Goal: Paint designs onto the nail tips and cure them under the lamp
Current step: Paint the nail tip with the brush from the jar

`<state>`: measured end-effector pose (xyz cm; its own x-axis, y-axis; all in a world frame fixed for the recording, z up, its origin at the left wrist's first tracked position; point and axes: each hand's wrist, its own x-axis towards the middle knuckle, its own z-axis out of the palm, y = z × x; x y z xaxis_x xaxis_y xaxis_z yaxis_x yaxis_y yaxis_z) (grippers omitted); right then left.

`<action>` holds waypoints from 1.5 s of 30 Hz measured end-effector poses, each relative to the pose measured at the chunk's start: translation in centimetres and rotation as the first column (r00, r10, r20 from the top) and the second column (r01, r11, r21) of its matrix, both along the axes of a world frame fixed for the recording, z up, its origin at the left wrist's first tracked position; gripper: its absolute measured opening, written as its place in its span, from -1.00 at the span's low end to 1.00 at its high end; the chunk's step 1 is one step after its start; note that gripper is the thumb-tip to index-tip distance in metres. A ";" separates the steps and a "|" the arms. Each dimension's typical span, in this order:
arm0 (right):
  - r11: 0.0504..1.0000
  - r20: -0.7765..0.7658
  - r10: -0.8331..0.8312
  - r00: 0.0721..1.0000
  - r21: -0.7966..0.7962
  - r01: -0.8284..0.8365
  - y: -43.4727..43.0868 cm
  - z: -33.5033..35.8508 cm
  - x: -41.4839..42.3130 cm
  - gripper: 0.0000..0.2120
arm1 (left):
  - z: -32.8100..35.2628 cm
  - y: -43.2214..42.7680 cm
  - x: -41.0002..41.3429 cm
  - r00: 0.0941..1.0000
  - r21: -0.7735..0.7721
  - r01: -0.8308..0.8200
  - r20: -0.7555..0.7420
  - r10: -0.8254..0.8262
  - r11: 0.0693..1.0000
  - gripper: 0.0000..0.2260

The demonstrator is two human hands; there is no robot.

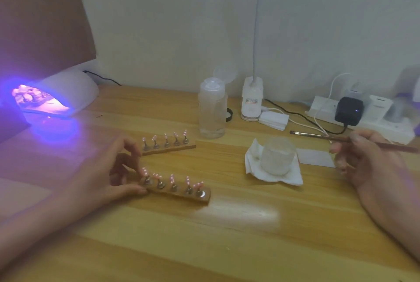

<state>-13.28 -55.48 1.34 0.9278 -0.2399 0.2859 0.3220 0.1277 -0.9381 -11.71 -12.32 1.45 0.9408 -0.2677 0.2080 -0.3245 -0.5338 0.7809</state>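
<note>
The table (227, 247) is honey-yellow wood with darker grain streaks running lengthwise. The curing lamp (75, 90) is white; its mouth glows violet and pink and throws a blue-violet patch on the wood just in front. The nail tips (172, 178) are pink with paler flecks, too blurred to read any design. The near strip (181, 194) and far strip (169, 147) are mid-brown wood with silvery pegs. The bottle (211, 108) is clear with a whitish cap, the jar (277, 156) frosted clear, the tissue (288, 178) white. The brush (336, 138) has a reddish-brown handle. The plug (348, 111) is black with a tiny blue light. The wall (181, 20) is off-white.
</note>
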 end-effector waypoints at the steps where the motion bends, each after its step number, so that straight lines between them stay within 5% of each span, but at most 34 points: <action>1: 1.000 -0.001 -0.008 1.000 0.011 0.008 0.1 0.1 -0.1 -0.69 | 0.2 -1.1 -0.3 0.999 0.039 0.042 0.001 -0.042 0.998 -0.49; 5: 0.997 -0.013 -0.021 1.000 0.080 0.022 0.6 0.7 -0.4 -0.73 | 0.7 -6.8 -1.0 0.973 0.158 0.227 0.014 -0.232 0.961 -0.49; 11: 0.986 -0.045 0.011 0.999 0.167 -0.003 0.3 1.0 -0.8 -0.84 | 0.6 -15.0 -0.7 0.919 0.101 0.389 0.018 -0.393 0.916 -0.61; 16: 0.979 -0.062 0.040 0.997 0.203 -0.027 0.2 0.7 -0.5 -0.64 | -0.3 -15.0 -0.2 0.930 -0.008 0.366 -0.020 -0.366 0.931 -0.63; 25: 0.982 -0.056 0.055 0.997 0.183 -0.044 0.4 0.7 -0.5 -0.66 | -0.1 -15.3 0.0 0.933 -0.080 0.354 -0.032 -0.357 0.932 -0.82; 30: 0.993 -0.003 0.078 0.997 0.085 -0.077 0.9 1.0 -0.9 -0.74 | -0.2 -15.0 -0.2 0.909 -0.002 0.409 0.088 -0.407 0.913 -0.83; 35: 0.994 0.043 0.056 0.997 -0.100 -0.051 1.3 2.0 -1.1 -0.81 | -0.2 -14.8 -0.7 0.806 0.261 0.431 0.318 -0.499 0.864 -0.91; 41: 0.943 0.075 0.055 0.996 -0.333 -0.027 0.5 4.4 -1.0 -0.87 | 2.6 -14.2 0.6 0.902 -0.044 0.378 0.243 -0.357 0.925 -0.95; 45: 0.898 -0.015 0.094 0.995 -0.430 -0.091 0.8 5.1 -0.4 -0.83 | 5.0 -15.6 3.4 0.951 -0.339 0.306 0.080 -0.297 0.889 -0.79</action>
<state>-13.66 -54.69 6.47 0.9378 -0.0054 0.3472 0.3341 -0.2583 -0.9065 -8.34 -27.88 6.41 0.8193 -0.4454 0.3611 -0.4492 -0.1072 0.8870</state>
